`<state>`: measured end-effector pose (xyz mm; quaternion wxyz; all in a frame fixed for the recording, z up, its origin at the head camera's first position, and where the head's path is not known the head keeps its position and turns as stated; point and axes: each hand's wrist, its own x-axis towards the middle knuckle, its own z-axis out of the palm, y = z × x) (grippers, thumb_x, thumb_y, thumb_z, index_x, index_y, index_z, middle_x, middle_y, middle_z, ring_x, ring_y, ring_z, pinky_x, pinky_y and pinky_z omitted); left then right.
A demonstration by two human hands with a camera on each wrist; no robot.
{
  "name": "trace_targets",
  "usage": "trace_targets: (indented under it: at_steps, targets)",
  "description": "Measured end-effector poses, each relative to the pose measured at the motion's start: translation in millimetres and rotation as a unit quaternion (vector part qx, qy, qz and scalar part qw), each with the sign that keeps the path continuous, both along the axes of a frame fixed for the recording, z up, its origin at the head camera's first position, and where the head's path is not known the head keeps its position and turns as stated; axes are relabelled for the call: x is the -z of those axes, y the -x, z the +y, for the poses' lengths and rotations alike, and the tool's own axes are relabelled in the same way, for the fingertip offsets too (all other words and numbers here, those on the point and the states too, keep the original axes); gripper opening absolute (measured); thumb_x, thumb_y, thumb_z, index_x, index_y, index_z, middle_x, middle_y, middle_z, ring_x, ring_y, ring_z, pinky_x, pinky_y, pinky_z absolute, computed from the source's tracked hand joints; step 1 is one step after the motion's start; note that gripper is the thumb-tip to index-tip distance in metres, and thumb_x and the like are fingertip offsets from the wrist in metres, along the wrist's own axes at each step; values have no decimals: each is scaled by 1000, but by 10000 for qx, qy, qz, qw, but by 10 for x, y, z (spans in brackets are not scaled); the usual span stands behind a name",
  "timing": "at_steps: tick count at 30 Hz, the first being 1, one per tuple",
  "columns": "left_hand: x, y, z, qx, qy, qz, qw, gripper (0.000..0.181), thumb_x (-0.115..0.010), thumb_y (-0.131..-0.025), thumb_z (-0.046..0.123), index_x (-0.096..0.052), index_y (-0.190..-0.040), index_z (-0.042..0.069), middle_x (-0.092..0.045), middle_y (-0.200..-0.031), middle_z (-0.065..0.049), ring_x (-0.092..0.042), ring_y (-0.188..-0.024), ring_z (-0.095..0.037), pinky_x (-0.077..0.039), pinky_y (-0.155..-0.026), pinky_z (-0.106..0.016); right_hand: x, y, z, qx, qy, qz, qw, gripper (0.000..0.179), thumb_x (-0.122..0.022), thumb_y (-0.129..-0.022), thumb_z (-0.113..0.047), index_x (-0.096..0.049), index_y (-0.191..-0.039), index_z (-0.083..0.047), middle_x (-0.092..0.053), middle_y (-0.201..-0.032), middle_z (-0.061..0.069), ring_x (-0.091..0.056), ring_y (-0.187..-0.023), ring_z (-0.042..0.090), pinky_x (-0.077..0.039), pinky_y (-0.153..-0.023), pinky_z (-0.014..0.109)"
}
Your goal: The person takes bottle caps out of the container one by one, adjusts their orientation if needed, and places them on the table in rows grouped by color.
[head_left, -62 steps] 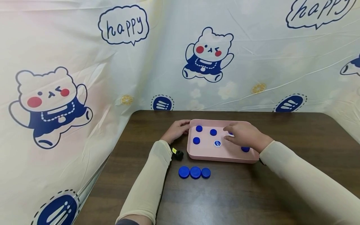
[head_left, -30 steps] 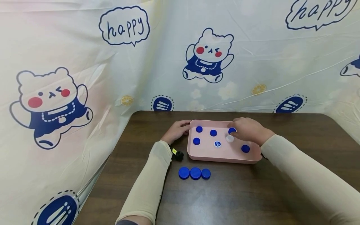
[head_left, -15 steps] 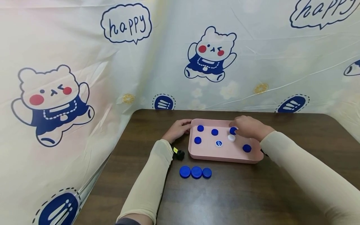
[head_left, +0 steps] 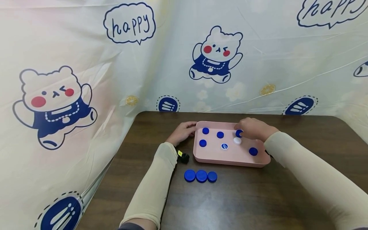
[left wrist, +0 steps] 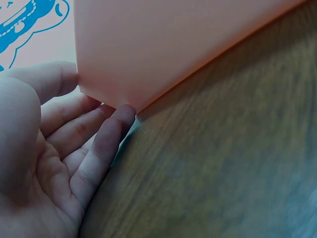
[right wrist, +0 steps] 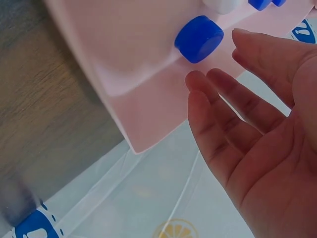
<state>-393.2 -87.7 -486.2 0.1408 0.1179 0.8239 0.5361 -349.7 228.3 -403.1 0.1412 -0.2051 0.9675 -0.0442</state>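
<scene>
A shallow pink tray [head_left: 230,159] lies on the table, with several blue bottle caps and two paler ones inside. My left hand [head_left: 182,132] rests its fingertips against the tray's outer left corner; the left wrist view shows thumb and fingers nearly straight there. Over the tray's far right part is my right hand [head_left: 256,128], its thumb and fingers spread around a blue cap [right wrist: 199,39]. In the right wrist view a gap separates the fingertips from that cap. A white cap [head_left: 237,141] sits just in front of it. A white-and-blue printed cap [head_left: 224,146] lies near the middle.
Three blue caps [head_left: 201,176] stand in a row on the brown table [head_left: 235,198], in front of the tray. Another blue cap [head_left: 253,151] lies in the tray's near right part. A patterned cloth [head_left: 166,57] hangs behind the table. A black device [head_left: 184,158] sits at the left wrist.
My right hand has shifted right and drawn back slightly, uncovering the white cap and the blue caps near it. My left hand stays at the tray's corner. The view has shifted a little.
</scene>
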Motion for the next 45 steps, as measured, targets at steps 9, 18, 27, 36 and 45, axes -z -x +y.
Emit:
trace_targets:
  at_steps: [9,18,27,36,45]
  targets:
    - [4,4,8,30,-78,30,10000,40,-60,-98,31,-59,-136,19,-63,-118,1,-64,-96,-17,-53,-83,-32,22,15,4,-89,-25,-48,9999,43,-72,-89,-14,-64,-130,-11,-63,-123,16,-56,-115,38,-42,-96,58]
    - [3,-3,2,27,-143,-22,9999,39,-60,-98,30,-59,-136,19,-63,-118,1,-64,-96,-17,-53,-83,-32,54,32,-5,-11,76,-150,9999,38,-72,-89,-13,-67,-127,-14,-62,-124,15,-54,-118,38,-39,-97,61]
    - [5,3,8,11,-121,3,9999,39,-59,-98,31,-59,-135,18,-63,-118,1,-64,-97,-18,-54,-82,-32,61,40,-13,-8,7,-126,9999,37,-71,-90,-14,-67,-126,-13,-63,-123,15,-55,-117,38,-40,-98,60]
    - [13,10,-7,-3,-74,2,10000,39,-59,-98,31,-59,-135,19,-63,-118,1,-64,-95,-17,-54,-82,-32,94,74,-62,-90,-156,-7,9998,34,-73,-88,-17,-70,-122,-14,-64,-119,13,-58,-112,35,-42,-96,59]
    - [28,14,-5,-4,-52,-15,10000,39,-60,-98,32,-59,-135,21,-63,-118,2,-64,-96,-17,-54,-82,-33,122,76,-119,35,-149,-73,9999,34,-73,-89,-18,-69,-122,-15,-64,-119,13,-58,-110,35,-42,-95,60]
